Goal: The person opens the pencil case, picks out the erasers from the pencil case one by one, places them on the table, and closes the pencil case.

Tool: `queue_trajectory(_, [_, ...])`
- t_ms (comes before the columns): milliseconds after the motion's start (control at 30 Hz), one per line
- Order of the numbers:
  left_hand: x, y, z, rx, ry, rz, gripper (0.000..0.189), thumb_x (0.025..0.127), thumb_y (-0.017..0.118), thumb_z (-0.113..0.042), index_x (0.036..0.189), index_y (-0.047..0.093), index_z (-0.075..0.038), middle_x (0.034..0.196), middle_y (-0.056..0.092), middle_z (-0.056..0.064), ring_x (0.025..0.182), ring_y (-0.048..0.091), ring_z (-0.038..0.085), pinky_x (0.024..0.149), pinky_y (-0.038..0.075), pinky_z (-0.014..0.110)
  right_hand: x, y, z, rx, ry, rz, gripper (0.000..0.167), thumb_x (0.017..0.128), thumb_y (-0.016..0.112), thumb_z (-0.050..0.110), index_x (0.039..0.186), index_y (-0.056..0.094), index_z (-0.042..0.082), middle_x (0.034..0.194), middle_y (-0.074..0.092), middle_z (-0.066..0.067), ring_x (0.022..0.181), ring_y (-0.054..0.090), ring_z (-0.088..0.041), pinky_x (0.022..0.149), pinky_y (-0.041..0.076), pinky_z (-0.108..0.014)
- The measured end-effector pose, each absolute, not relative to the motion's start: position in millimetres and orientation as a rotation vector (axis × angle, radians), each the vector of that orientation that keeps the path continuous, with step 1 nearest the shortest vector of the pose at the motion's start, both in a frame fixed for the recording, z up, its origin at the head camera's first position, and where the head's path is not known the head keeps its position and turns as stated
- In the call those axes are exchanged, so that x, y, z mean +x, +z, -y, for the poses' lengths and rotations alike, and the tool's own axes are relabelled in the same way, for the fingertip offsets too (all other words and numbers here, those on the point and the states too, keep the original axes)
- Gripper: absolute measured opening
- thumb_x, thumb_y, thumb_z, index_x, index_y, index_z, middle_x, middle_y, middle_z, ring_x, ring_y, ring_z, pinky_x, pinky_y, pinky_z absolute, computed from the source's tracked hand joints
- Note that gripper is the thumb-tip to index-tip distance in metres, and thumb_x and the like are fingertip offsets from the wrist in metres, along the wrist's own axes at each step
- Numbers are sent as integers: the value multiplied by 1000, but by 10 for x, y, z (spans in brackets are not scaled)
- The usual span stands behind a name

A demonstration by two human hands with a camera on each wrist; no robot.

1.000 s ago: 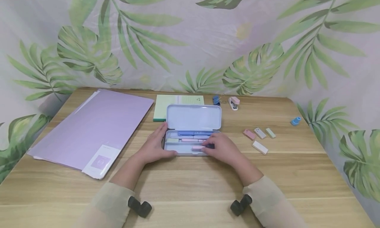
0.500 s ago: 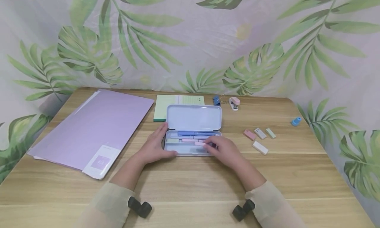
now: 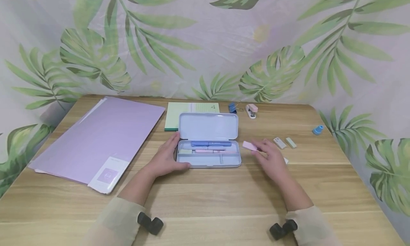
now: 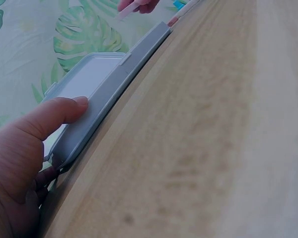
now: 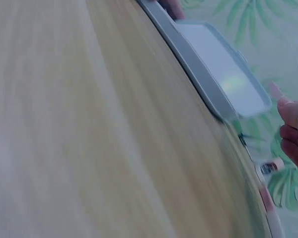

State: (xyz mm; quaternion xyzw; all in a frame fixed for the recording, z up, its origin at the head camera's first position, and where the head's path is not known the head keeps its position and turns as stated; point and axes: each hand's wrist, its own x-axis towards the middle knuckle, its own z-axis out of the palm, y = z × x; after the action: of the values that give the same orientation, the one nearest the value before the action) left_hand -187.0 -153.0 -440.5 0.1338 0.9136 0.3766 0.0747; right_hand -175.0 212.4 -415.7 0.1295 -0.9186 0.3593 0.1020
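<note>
A light blue metal pencil case (image 3: 208,126) stands with its lid raised. Across its left end my left hand (image 3: 164,158) grips it, the thumb on the front wall, as the left wrist view shows too. Several pens (image 3: 211,144) and a small pale green block (image 3: 185,151) lie in its rear part; a divider splits the bare front compartment. Right of the case, above the table, my right hand (image 3: 272,162) pinches a pale pink eraser (image 3: 248,145) between thumb and fingers. In the right wrist view the eraser (image 5: 275,90) sticks out past the fingertips.
Small erasers, a dotted white one (image 3: 279,143) and a pale green one (image 3: 291,142), lie beyond my right hand, which partly covers others. Behind are a green notebook (image 3: 174,114), blue binder clip (image 3: 232,108) and mini stapler (image 3: 251,111). A purple folder (image 3: 109,135) lies left, a blue cone-shaped piece (image 3: 318,130) right.
My right hand has lifted the pink eraser out of the case's front compartment and carried it right, over the table. The left hand stays at the case.
</note>
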Motion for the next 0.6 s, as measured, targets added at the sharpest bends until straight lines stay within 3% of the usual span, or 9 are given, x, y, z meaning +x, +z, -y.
queue_trajectory(167, [-1874, -4400, 1532, 405, 1131, -2737, 121, 71, 81, -47, 158, 8, -4, 165, 7, 17, 150, 11, 43, 119, 16, 62, -1692, -4178, -2479, 234, 1034, 2711, 34, 93, 66, 12, 125, 65, 2, 122, 64, -20, 110, 62, -36, 95, 50, -51])
queue_trajectory(400, [-1869, -4374, 1537, 404, 1125, -2731, 122, 71, 81, -48, 157, 7, -4, 165, 6, 17, 150, 9, 44, 119, 16, 62, -1625, -4220, -2998, -7, 984, 2758, 36, 95, 63, 18, 125, 63, -2, 119, 59, -23, 106, 55, -32, 87, 42, -34])
queue_trajectory(600, [-1865, -4373, 1529, 390, 1129, -2718, 122, 71, 81, -47, 157, 7, -4, 166, 6, 16, 150, 8, 43, 119, 16, 62, -1591, -4249, -3254, -149, 950, 2843, 40, 97, 60, 22, 127, 61, -4, 119, 57, -24, 104, 52, -31, 81, 42, -33])
